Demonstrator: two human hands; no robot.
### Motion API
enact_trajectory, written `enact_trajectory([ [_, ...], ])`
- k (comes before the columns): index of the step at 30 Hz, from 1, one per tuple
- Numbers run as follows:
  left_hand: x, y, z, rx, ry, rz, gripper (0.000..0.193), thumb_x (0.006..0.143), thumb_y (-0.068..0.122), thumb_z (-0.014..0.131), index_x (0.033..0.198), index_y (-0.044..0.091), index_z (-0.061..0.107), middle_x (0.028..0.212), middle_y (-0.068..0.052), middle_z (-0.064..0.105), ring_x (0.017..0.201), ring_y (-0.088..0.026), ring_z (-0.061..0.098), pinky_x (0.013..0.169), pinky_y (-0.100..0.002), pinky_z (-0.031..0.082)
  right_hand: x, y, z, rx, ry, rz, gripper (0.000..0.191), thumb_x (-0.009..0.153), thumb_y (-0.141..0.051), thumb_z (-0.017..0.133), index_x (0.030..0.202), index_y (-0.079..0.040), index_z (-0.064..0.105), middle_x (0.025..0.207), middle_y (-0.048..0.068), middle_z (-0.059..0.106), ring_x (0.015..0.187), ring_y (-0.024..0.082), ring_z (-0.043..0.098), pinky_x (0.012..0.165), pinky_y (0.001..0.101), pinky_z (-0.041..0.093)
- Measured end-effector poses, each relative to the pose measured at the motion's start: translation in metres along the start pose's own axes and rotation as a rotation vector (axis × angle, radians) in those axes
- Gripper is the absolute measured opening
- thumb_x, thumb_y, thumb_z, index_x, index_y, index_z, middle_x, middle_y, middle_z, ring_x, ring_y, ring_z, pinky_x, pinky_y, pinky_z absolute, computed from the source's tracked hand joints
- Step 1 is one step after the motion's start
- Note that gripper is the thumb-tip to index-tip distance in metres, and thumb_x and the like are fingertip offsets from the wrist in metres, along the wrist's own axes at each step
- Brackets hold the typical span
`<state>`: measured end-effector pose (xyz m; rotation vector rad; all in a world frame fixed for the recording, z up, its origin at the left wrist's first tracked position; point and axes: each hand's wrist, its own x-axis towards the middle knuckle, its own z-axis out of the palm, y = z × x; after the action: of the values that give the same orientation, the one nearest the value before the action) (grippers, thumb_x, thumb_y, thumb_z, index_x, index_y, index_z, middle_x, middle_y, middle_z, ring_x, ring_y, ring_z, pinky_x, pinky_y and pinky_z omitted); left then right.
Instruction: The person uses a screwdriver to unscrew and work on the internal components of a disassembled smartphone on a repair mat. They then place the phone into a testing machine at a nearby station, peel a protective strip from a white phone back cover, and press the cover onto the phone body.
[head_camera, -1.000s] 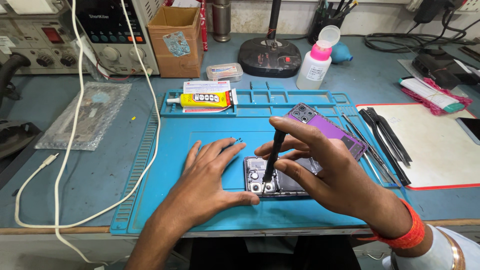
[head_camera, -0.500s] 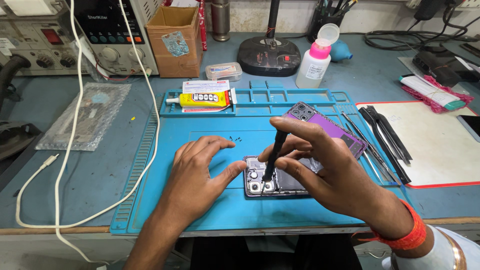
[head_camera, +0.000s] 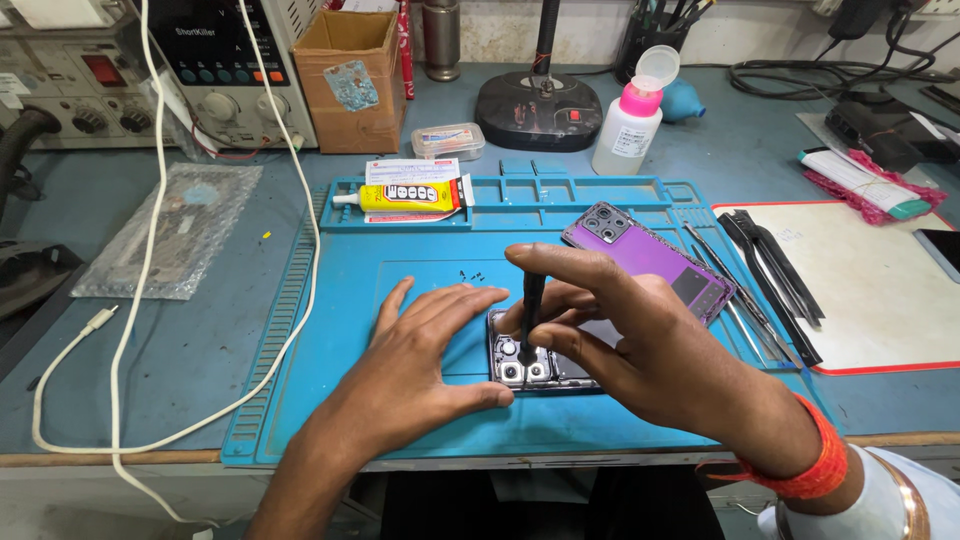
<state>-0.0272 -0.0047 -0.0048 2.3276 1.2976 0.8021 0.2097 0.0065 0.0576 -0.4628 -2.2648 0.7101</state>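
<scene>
An opened phone (head_camera: 540, 362) lies face down on the blue work mat (head_camera: 400, 270), camera lenses showing at its near left corner. My right hand (head_camera: 640, 345) grips a black screwdriver (head_camera: 531, 310) upright, its tip set on the phone near the cameras. My left hand (head_camera: 420, 365) rests flat on the mat, thumb and fingers touching the phone's left edge. The purple back cover (head_camera: 650, 255) lies just behind my right hand. A few tiny screws (head_camera: 470, 276) sit on the mat beyond my left fingers.
A yellow glue tube (head_camera: 405, 196) lies in the mat's tray. Tweezers and pry tools (head_camera: 770, 270) sit at the right by a white pad (head_camera: 870, 290). Behind are a pink-capped bottle (head_camera: 630, 125), lamp base (head_camera: 545, 110), cardboard box (head_camera: 350, 80), power supply (head_camera: 215, 70) and white cables (head_camera: 140, 300).
My right hand has shifted the screwdriver slightly left along the phone toward the camera corner. My left hand has stayed against the phone's left edge.
</scene>
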Motion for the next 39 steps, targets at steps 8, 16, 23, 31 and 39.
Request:
enact_trajectory([
  [8,0.001,0.004,-0.004,-0.02,-0.085,-0.086,0.084,0.065,0.05,0.087,0.139,0.023,0.057,0.138,-0.008,0.061,0.138,-0.025,0.049,0.122,-0.059,0.006,-0.004,0.01,0.005,-0.074,0.072,-0.012,0.065,0.093,-0.006,0.078,0.148,-0.011,0.044,0.098,0.007,0.074,0.092,0.016,0.079,0.083,0.0302,0.067],
  [16,0.002,0.006,-0.005,-0.018,-0.065,-0.081,0.081,0.065,0.049,0.087,0.136,0.023,0.058,0.138,-0.006,0.061,0.137,-0.024,0.05,0.123,-0.057,0.007,-0.008,0.021,-0.001,-0.027,0.278,0.098,0.072,0.092,-0.001,0.075,0.149,-0.01,0.033,0.104,0.012,0.075,0.094,0.019,0.078,0.081,0.0315,0.066],
  [23,0.001,0.005,-0.005,-0.039,-0.063,-0.065,0.082,0.066,0.046,0.087,0.138,0.021,0.058,0.14,-0.008,0.06,0.139,-0.025,0.049,0.123,-0.057,0.008,-0.018,0.027,0.013,0.038,0.236,0.052,0.069,0.097,0.0,0.071,0.152,-0.011,0.031,0.112,0.014,0.074,0.104,0.021,0.078,0.091,0.035,0.066],
  [31,0.001,0.002,-0.003,-0.028,-0.066,-0.069,0.084,0.066,0.049,0.087,0.137,0.017,0.057,0.142,-0.01,0.058,0.14,-0.027,0.047,0.123,-0.057,0.007,-0.01,0.018,0.016,0.031,0.166,-0.006,0.065,0.101,0.002,0.067,0.153,-0.011,0.032,0.113,0.012,0.074,0.106,0.021,0.078,0.094,0.0346,0.067],
  [39,0.001,-0.003,0.002,-0.008,-0.04,-0.043,0.091,0.068,0.054,0.086,0.139,0.008,0.052,0.145,-0.014,0.054,0.14,-0.031,0.045,0.121,-0.057,0.007,-0.001,0.008,0.016,0.078,0.059,-0.022,0.062,0.102,0.002,0.068,0.154,-0.009,0.037,0.107,0.009,0.075,0.104,0.019,0.08,0.095,0.0342,0.067],
])
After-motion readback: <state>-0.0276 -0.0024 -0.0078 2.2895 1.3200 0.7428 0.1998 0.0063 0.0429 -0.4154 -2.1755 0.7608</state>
